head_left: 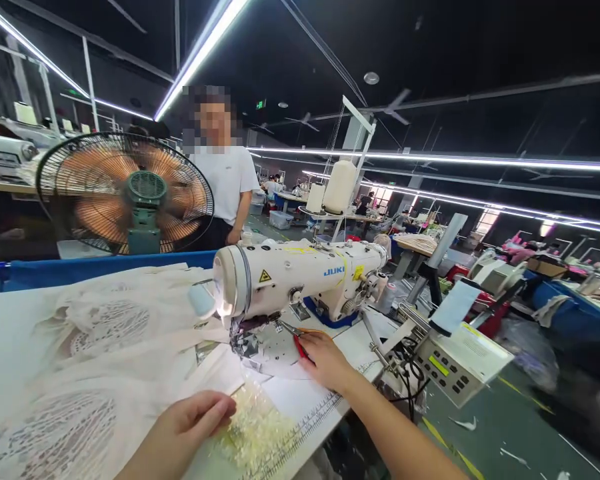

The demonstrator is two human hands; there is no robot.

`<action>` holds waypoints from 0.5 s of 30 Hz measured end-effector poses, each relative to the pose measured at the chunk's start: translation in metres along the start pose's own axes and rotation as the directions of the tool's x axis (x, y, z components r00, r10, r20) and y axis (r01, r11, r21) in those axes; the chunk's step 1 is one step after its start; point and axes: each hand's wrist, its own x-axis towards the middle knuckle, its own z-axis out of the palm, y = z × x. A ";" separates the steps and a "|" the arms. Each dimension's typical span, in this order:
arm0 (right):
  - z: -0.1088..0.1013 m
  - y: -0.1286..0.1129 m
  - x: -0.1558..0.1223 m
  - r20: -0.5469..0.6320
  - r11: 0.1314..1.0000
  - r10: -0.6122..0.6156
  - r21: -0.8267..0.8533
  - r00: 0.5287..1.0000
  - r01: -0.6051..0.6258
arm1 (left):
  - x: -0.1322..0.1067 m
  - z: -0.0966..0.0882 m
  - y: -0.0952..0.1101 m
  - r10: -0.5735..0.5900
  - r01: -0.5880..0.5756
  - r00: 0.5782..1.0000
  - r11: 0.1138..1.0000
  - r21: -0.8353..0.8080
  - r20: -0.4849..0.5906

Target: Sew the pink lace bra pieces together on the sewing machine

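Note:
My right hand point(325, 360) rests on the sewing table beside the white Juki sewing machine point(300, 273), closed on a small red-handled thread snipper point(296, 340) whose tips point toward the needle area point(240, 337). My left hand point(193, 420) lies near the front edge with fingers curled together, pressing on white lace fabric point(95, 360) that spreads across the left of the table. A patch of shiny pale-yellow sequinned material point(257, 427) lies just right of my left hand.
A person in a white T-shirt point(227, 180) stands behind the table next to a large fan point(125, 193). Thread cones point(339, 187) stand behind the machine. A control panel point(455, 363) hangs at the table's right end. More workstations fill the room to the right.

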 end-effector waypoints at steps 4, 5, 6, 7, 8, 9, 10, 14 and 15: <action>0.002 -0.009 0.009 0.031 0.999 -0.023 -0.031 0.999 0.024 | -0.003 0.000 0.005 -0.057 0.057 0.998 0.998 0.038 0.001; 0.001 -0.010 0.014 0.034 0.999 -0.024 -0.033 0.999 0.025 | -0.003 0.000 0.006 -0.084 0.084 0.996 0.995 0.045 -0.008; -0.001 -0.011 0.019 0.036 0.999 -0.028 -0.033 0.999 0.029 | -0.003 0.000 0.008 -0.108 0.108 0.994 0.993 0.051 -0.019; -0.004 -0.010 0.025 0.039 0.999 -0.034 -0.032 0.999 0.035 | -0.003 -0.001 0.010 -0.126 0.127 0.992 0.990 0.058 -0.026; -0.006 -0.007 0.030 0.040 0.999 -0.034 -0.032 0.999 0.035 | -0.003 -0.001 0.012 -0.142 0.144 0.989 0.987 0.067 -0.029; -0.009 -0.004 0.035 0.033 0.999 -0.019 -0.039 0.999 0.021 | -0.003 -0.001 0.013 -0.158 0.160 0.987 0.984 0.076 -0.033; -0.012 0.000 0.039 0.025 0.999 0.009 -0.053 1.000 -0.008 | -0.002 -0.001 0.015 -0.179 0.181 0.983 0.980 0.084 -0.034; -0.017 0.016 0.048 0.013 0.979 0.144 -0.151 0.990 -0.140 | 0.004 0.000 0.019 -0.257 0.261 0.965 0.959 0.113 -0.048; -0.018 0.019 0.049 0.021 0.972 0.163 -0.176 0.986 -0.156 | 0.006 0.000 0.019 -0.264 0.268 0.963 0.956 0.119 -0.050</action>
